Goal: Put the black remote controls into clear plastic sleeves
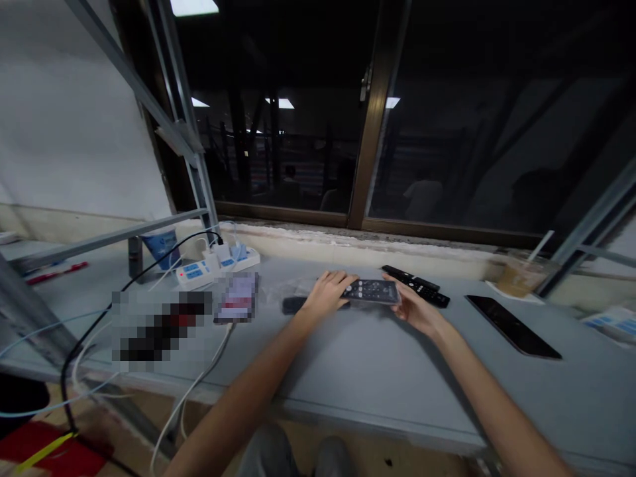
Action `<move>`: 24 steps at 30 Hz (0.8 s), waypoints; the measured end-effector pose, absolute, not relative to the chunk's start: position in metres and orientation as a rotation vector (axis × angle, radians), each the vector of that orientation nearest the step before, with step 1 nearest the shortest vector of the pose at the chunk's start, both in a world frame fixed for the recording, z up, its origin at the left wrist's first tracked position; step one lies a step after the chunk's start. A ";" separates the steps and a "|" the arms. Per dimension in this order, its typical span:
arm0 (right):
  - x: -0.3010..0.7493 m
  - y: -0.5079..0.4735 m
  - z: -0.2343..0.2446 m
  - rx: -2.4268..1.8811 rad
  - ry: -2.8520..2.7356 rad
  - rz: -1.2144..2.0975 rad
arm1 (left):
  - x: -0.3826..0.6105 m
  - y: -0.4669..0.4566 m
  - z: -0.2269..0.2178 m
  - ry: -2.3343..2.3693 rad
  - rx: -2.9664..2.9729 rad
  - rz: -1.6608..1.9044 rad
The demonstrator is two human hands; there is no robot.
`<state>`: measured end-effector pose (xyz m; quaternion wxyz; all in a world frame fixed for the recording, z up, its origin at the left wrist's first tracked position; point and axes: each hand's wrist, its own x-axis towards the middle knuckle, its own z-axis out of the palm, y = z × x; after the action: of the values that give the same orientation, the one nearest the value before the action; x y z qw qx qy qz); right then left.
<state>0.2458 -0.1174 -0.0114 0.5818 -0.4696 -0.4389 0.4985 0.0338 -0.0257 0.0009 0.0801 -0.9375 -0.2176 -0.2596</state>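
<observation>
A dark remote control (372, 291) with light buttons is held sideways just above the table, keypad facing up, and seems to be in a clear plastic sleeve. My left hand (328, 293) is closed around its left end. At the opposite end, my right hand (413, 309) grips the edge with thumb and fingers. Another dark remote (293, 305) lies on the table, partly hidden by my left hand. Behind my right hand, two more black remotes (410, 278) rest side by side at a slant. Crumpled clear plastic (283, 289) lies left of my left hand.
On the grey table (377, 371) are a phone (237, 298) with a cable, a white power strip (196, 273) and a blue cup (161, 248). At the right lie a black phone (511, 326) and a drink cup (521, 277) with a straw. Metal frame posts flank both sides.
</observation>
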 end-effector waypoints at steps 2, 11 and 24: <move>0.243 -0.116 -0.014 -1.159 -1.063 1.124 | 0.035 -0.029 0.001 -0.622 -2.774 -0.749; 0.227 -0.108 -0.022 -1.362 -1.277 0.869 | 0.042 -0.041 0.000 -0.455 -2.707 -0.699; 0.227 -0.106 -0.025 -1.397 -1.413 0.730 | 0.043 -0.056 0.000 -0.605 -2.925 -0.391</move>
<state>0.2271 -0.1063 -0.0248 0.4903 -0.5752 -0.5816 0.3006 0.0432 -0.0558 0.0001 0.0647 -0.9689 -0.2005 -0.1297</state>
